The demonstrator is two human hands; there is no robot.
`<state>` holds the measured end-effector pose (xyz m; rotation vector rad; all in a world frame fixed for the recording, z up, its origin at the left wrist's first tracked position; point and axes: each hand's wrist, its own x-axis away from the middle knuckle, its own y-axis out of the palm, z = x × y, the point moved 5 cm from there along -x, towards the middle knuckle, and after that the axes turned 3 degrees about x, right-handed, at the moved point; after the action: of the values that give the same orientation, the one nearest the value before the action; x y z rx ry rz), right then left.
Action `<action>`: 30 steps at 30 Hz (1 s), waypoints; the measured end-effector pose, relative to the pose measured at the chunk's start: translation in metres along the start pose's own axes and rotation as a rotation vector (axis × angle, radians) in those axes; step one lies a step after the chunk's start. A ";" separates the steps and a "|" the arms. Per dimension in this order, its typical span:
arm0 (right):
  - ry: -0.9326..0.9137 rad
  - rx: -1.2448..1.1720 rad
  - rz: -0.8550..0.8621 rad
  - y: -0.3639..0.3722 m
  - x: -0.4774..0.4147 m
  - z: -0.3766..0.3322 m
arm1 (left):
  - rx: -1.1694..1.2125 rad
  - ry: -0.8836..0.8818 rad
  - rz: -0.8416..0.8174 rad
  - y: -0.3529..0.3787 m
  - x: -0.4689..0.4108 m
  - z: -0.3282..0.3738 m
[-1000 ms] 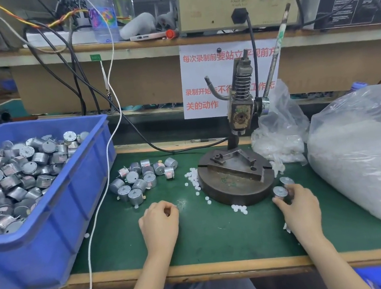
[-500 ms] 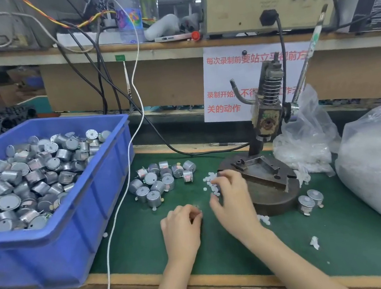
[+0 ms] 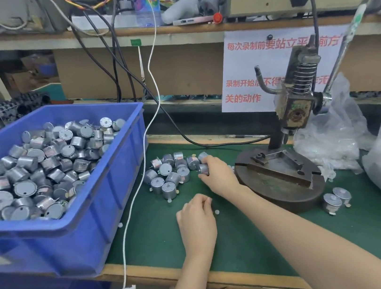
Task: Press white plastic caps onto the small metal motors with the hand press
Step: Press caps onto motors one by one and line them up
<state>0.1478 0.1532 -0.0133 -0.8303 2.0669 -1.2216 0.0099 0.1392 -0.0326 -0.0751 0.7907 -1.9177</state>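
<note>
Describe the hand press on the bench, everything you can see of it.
The hand press is worn dark metal, upright on the green mat. Its round base carries a bolted angular fixture with no motor seated. A rear column holds a boxy head, coil spring on top, ram raised beneath. The long lever slants up to the right, untouched. The right hand grips a motor just left of the base.

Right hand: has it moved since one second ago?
Yes. The right hand crossed from the right of the press base to its left, gripping a motor.
</note>
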 end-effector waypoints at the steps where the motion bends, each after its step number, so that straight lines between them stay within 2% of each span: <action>1: 0.004 -0.032 -0.011 0.000 0.001 0.002 | 0.045 -0.018 0.013 -0.001 0.000 0.000; 5: 0.010 -0.097 -0.042 -0.001 0.002 0.006 | 0.221 -0.080 0.068 -0.007 0.001 0.000; 10: -0.040 -0.070 -0.026 -0.003 0.014 0.005 | 0.226 -0.079 0.064 -0.008 0.003 -0.001; 13: -0.001 -0.268 0.054 -0.010 0.033 0.006 | 0.239 -0.082 0.069 -0.008 0.002 -0.002; 16: 0.066 -0.523 0.004 -0.014 0.060 0.014 | 0.255 -0.080 0.086 -0.008 0.001 -0.003; 18: 0.096 -0.605 -0.010 -0.019 0.078 0.021 | 0.248 -0.078 0.087 -0.007 0.001 -0.004; 23: 0.062 -0.511 -0.001 -0.023 0.101 0.029 | 0.227 -0.076 0.067 -0.006 0.000 -0.004; 30: -0.142 -0.340 0.038 -0.018 0.106 0.024 | 0.203 -0.069 0.054 -0.007 0.000 -0.001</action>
<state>0.1025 0.0533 -0.0247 -0.9939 2.1925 -0.7757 0.0036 0.1413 -0.0299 0.0044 0.5433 -1.9232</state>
